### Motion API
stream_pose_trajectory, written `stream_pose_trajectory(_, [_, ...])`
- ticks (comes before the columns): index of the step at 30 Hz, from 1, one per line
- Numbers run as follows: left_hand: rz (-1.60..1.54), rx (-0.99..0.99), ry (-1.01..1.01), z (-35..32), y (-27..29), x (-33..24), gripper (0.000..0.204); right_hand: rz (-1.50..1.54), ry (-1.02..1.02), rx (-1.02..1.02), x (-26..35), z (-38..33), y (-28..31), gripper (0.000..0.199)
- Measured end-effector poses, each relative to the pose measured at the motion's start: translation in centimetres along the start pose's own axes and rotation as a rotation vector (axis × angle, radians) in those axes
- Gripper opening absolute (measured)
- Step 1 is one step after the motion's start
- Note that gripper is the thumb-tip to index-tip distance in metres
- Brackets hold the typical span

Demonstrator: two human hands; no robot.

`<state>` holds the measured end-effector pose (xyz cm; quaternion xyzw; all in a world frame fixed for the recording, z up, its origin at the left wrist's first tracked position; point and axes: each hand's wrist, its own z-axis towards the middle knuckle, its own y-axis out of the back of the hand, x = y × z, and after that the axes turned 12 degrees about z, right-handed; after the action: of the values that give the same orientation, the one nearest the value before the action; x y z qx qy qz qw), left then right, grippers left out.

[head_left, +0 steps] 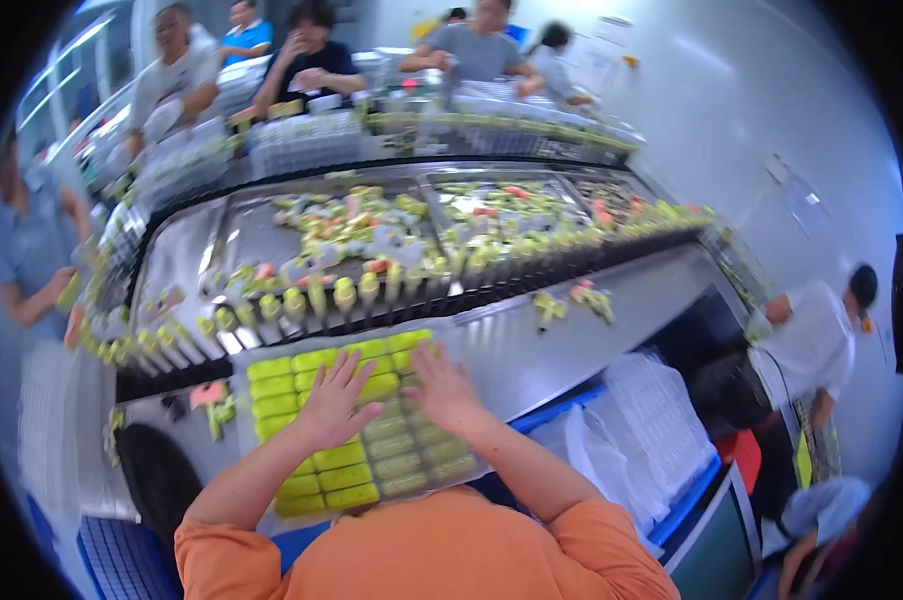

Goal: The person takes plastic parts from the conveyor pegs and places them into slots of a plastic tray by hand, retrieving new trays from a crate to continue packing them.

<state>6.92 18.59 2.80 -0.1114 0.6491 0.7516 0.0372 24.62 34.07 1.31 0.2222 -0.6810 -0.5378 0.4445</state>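
My left hand (333,405) lies flat with fingers spread on a clear plastic tray (258,352) filled with rows of bright yellow-green blocks (296,487). My right hand (443,385) rests on the tray's right part, fingers stretched out too. Under that side, the blocks look paler and greyish (416,450). Neither hand grips anything. What the blocks are, I cannot make out. The tray's near edge reaches my orange shirt, on the metal table edge (536,345).
A row of upright yellow-green-tipped pieces (346,293) lines the sorting table, with loose pieces (356,225) heaped behind. A few small pieces (591,298) lie right of the tray. Stacked clear trays (646,420) sit in a blue crate at right. Several people work around the table.
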Motion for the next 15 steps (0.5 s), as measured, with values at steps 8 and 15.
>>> stream_pose_trajectory(8, [0.63, -0.612, 0.888, -18.4, 6.1, 8.6, 0.059, -0.039, 0.067, -0.049, -1.0, 0.3, -1.4, 0.068])
stream_pose_trajectory(15, [0.327, -0.196, 1.69, -28.0, 2.5, 10.9, 0.106, -0.034, 0.154, -0.058, -1.2, 0.1, -1.3, 0.064])
